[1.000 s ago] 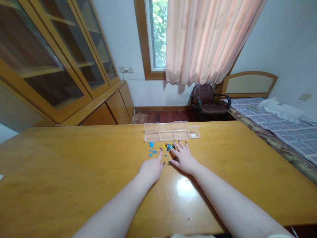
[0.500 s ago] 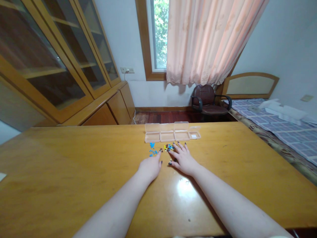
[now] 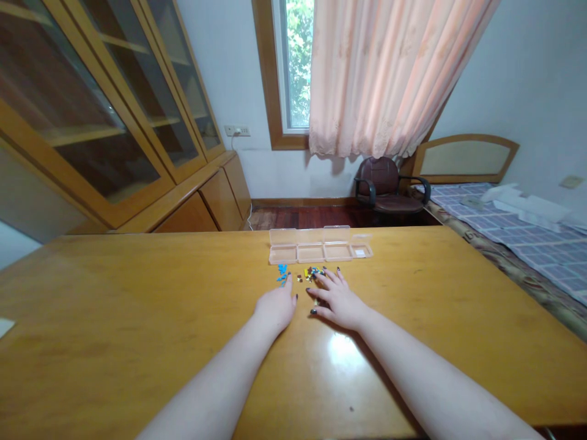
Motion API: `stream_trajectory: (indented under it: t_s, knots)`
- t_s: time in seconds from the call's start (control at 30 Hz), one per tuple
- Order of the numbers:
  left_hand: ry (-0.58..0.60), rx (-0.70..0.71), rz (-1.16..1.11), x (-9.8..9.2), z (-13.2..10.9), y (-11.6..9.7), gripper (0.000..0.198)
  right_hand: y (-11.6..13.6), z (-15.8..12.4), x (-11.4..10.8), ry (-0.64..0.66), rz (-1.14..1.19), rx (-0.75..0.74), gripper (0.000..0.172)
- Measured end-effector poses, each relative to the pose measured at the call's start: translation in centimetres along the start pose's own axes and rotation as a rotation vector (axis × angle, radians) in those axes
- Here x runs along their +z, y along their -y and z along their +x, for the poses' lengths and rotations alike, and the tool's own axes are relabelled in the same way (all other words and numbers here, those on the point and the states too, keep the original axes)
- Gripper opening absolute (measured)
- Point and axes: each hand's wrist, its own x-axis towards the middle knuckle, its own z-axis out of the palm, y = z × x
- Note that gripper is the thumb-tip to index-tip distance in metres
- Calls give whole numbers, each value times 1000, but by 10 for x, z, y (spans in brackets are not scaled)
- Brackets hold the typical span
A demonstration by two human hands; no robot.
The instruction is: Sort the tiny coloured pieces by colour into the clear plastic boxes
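Note:
My left hand (image 3: 276,308) rests on the table with its index finger stretched out, the tip at the small blue pieces (image 3: 282,269). Its thumb points forward and the other fingers are mostly hidden. Fingers spread, my right hand (image 3: 340,301) lies at a mixed pile of small yellow, brown, blue and white pieces (image 3: 312,272), partly covering it. Between the hands sit a few brown and pale pieces (image 3: 299,278). Just beyond the piles is a clear plastic box (image 3: 310,253) with several compartments, its lids raised.
The wooden table (image 3: 137,318) extends far to both sides. A glass-fronted cabinet (image 3: 183,165) stands at the left. Behind the table are an armchair (image 3: 383,183) and, at the right, a bed (image 3: 499,232). A pale corner of something (image 3: 5,326) shows at the left edge.
My left index finger has moved left from the brown pieces to the blue ones, which now lie closer together. My right fingers have shifted slightly and spread beside the mixed pile.

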Motion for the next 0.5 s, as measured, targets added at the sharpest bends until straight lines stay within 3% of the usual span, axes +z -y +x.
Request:
stream_trajectory:
  t_s: [0.23,0.5]
  knots:
    - [29,197,32,3,-12,-18,52,-7,5,2,-37,-35,141,57]
    - [78,99,51,-1,-12,-14,58,-10,1,-4,-48,-55,179,44]
